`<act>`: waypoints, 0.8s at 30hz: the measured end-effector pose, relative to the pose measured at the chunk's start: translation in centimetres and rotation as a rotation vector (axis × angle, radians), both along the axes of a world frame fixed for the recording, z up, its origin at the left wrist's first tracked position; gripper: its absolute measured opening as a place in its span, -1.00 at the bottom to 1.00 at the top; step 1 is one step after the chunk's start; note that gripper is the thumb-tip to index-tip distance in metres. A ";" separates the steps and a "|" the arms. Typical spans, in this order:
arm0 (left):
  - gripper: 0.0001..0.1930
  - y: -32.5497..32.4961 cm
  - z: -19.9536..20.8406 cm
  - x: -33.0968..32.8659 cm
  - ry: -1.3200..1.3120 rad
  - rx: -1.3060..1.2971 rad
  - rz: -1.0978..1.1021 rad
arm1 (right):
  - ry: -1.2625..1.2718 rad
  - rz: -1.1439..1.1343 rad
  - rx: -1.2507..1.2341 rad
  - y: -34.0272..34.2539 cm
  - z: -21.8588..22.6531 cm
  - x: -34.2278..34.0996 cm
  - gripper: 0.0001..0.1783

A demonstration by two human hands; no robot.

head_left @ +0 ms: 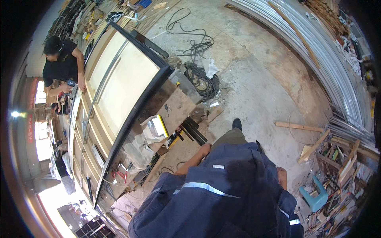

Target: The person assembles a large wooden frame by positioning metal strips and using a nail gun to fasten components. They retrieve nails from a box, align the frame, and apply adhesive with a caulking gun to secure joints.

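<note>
My left hand [205, 149] hangs beside my left thigh, its fingers too small and turned away to make out. Only a bit of my right hand or wrist [281, 175] shows past the jacket on my right side; its fingers are hidden. To my left stands a long wooden frame with pale panels [126, 85] and black edging [135, 116]. The bench end [174, 104] near my left hand bears a white, yellow-edged object [162, 126] and black bars [193, 131]. Red-handled pliers [119, 173] lie by the frame's near edge.
Across the frame a co-worker [63, 65] leans over it, with a power tool [71, 83] at one hand. Black cable [202, 81] lies coiled on the floor ahead. Long silvery profiles [317, 51] line the right; a teal stool [315, 194] and wood strips [299, 126] lie nearer.
</note>
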State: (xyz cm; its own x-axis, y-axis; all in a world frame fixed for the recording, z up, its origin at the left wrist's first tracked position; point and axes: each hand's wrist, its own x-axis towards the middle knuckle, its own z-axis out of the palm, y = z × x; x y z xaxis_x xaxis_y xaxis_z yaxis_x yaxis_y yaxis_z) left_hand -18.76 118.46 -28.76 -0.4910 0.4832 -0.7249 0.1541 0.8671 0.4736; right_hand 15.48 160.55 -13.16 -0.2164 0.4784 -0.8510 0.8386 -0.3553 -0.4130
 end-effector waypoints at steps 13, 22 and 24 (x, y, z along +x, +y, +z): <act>-0.55 17.0 11.2 -8.2 0.125 0.135 0.799 | 0.217 0.749 -0.020 22.6 -3.0 -28.4 -0.80; -0.44 25.3 9.7 0.7 -0.176 0.054 1.870 | -0.023 0.773 -0.158 37.9 -5.1 -54.4 -0.72; -0.40 26.7 9.1 2.3 -0.268 0.078 2.135 | 0.013 0.842 -0.171 38.1 -4.6 -59.5 -0.72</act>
